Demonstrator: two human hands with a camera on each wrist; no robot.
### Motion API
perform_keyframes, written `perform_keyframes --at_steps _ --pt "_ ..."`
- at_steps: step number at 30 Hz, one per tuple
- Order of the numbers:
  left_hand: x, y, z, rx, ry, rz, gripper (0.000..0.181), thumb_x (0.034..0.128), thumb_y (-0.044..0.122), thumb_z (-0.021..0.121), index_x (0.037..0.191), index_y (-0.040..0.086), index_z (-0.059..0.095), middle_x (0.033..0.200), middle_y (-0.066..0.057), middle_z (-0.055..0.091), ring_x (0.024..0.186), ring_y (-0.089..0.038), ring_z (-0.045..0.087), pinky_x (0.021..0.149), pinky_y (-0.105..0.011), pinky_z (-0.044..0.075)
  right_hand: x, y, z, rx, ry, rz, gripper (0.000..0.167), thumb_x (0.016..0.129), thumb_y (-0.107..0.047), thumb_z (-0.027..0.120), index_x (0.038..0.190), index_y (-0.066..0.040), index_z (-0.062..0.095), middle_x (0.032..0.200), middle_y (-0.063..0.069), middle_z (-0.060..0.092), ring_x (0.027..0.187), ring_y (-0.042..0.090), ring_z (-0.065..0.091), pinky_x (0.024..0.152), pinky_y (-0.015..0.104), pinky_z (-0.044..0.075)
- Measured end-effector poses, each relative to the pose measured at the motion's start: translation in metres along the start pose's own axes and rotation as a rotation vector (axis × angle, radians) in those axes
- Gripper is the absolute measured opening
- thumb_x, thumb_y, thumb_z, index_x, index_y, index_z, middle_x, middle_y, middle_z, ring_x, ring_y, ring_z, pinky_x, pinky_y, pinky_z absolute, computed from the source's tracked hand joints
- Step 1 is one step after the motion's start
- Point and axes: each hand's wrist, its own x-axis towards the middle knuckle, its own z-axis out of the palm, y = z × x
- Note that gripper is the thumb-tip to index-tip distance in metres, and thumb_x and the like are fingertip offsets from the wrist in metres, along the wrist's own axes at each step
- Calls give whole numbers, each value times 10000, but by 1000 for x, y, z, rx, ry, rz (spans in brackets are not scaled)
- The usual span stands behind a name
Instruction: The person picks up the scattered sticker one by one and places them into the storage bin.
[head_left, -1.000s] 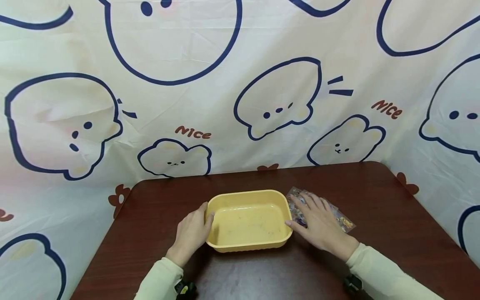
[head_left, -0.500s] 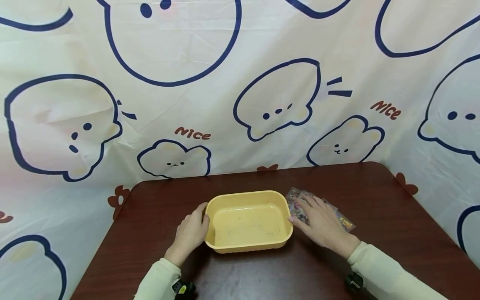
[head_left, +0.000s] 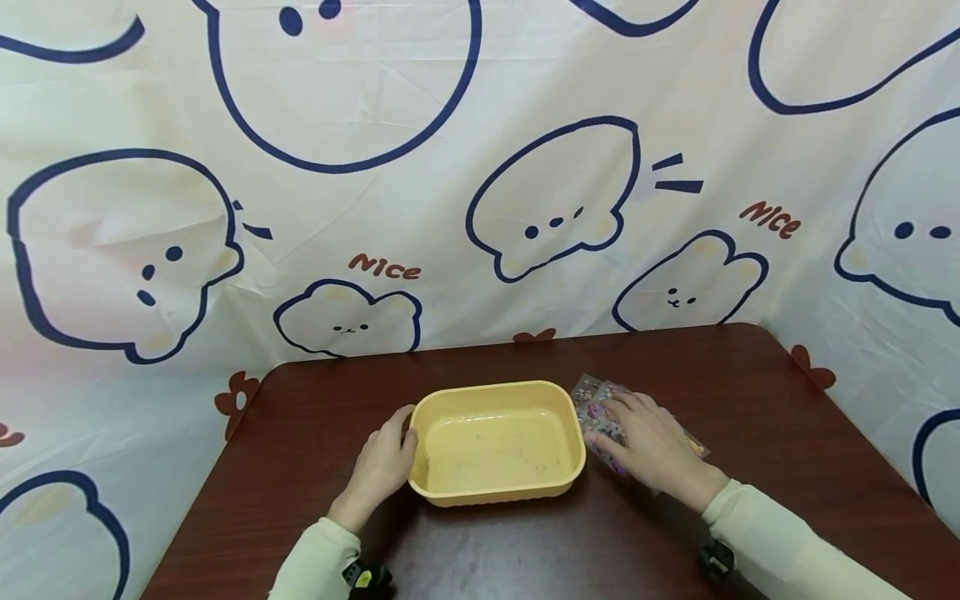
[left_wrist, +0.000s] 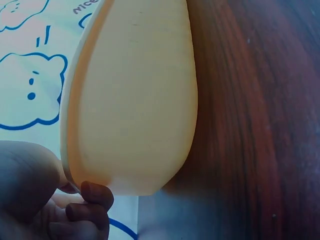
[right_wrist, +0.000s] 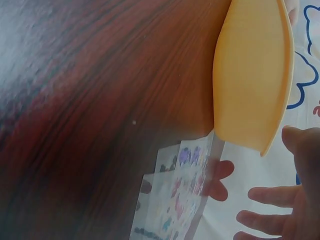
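Note:
A yellow rectangular tray (head_left: 497,450) stands on the dark wooden table. At its left end, my left hand (head_left: 378,467) grips the rim; the left wrist view has curled fingers (left_wrist: 95,197) against the tray's end (left_wrist: 135,100). My right hand (head_left: 660,446) is over clear packets with colourful pieces (head_left: 600,408), just right of the tray. In the right wrist view this hand (right_wrist: 280,205) has its fingers spread, apart from the tray (right_wrist: 252,75), with the overlapping packets (right_wrist: 175,195) lying below the tray's end. Whether the fingertips touch the packets is unclear.
The brown table (head_left: 300,433) reaches back to a white cloth (head_left: 442,208) with blue cartoon outlines. That cloth also hangs along the left and right sides. A dark band with a device is on each wrist.
My right hand has come away from the tray's right rim and shifted slightly right over the packets. The left thumb has drawn back a little towards the tray's outer side.

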Motion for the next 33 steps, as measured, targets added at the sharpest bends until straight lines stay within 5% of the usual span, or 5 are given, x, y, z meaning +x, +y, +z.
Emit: perform_keyframes --at_steps 8,33 --pt "0 -5 -2 -128 -28 7 392 1011 123 528 1391 27 538 1109 -187 735 946 -234 727 767 -400 557 0 6 -4 -16 2 8 650 952 -542 621 1315 -3 637 1374 234 610 1291 429 530 991 623 475" --pt "4 -6 -5 -170 -74 -62 218 994 149 544 1182 42 570 889 -126 739 821 -194 702 665 -297 508 3 28 -1 -42 -28 18 601 917 -452 695 1295 13 642 1306 261 639 1213 443 574 939 609 512"
